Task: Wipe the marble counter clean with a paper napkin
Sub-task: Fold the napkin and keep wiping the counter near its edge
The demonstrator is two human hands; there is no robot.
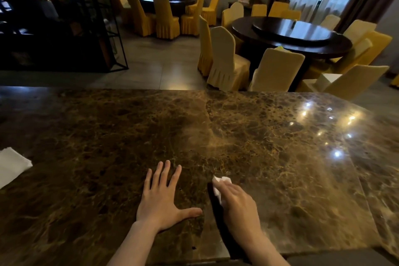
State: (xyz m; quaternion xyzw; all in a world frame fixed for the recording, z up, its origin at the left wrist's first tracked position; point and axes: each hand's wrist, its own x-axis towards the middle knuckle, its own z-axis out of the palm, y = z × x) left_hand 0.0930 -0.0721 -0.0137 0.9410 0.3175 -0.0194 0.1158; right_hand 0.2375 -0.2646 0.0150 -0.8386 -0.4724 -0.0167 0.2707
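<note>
A dark brown marble counter (108, 136) fills the lower half of the view. My left hand (160, 198) lies flat on it, palm down, fingers spread, holding nothing. Just to its right, my right hand (238, 207) presses a crumpled white paper napkin (219, 185) onto the marble; the napkin pokes out past the fingertips on the far left side of the hand. Most of the napkin is hidden under the hand.
A second white napkin (11, 165) lies flat at the counter's left edge. Ceiling lights glare off the marble at the right (323, 127). Beyond the counter stand round dark dining tables (291, 34), yellow-covered chairs (226, 60) and a black shelf (54, 28).
</note>
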